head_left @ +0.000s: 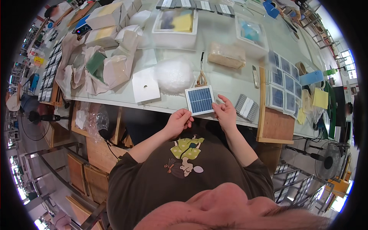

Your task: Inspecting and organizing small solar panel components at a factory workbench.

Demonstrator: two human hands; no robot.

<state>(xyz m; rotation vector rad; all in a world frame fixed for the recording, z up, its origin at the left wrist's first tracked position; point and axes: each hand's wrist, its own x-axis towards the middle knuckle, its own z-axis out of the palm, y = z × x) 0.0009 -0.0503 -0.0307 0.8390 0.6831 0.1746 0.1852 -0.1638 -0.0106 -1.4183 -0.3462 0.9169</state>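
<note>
A small blue solar panel (200,100) with a white frame is held up at the table's front edge, face toward me. My left hand (179,122) pinches its lower left corner, the fingers curled in. At the panel's right side, my right hand (225,110) grips the edge between thumb and fingers, the index finger raised. Just beyond the panel lies a pair of tweezers or pliers with tan handles (201,78). A bundle of grey strips with a white band (246,108) sits right of my right hand.
Left of the panel are a white foam sheet (145,85) and a bubble-wrap bundle (173,75). A brown-wrapped block (226,56) and a utility knife (255,77) lie beyond. Rows of solar panels (283,80) fill a wooden tray (262,111) at right. Foam boxes (175,38) stand farther back.
</note>
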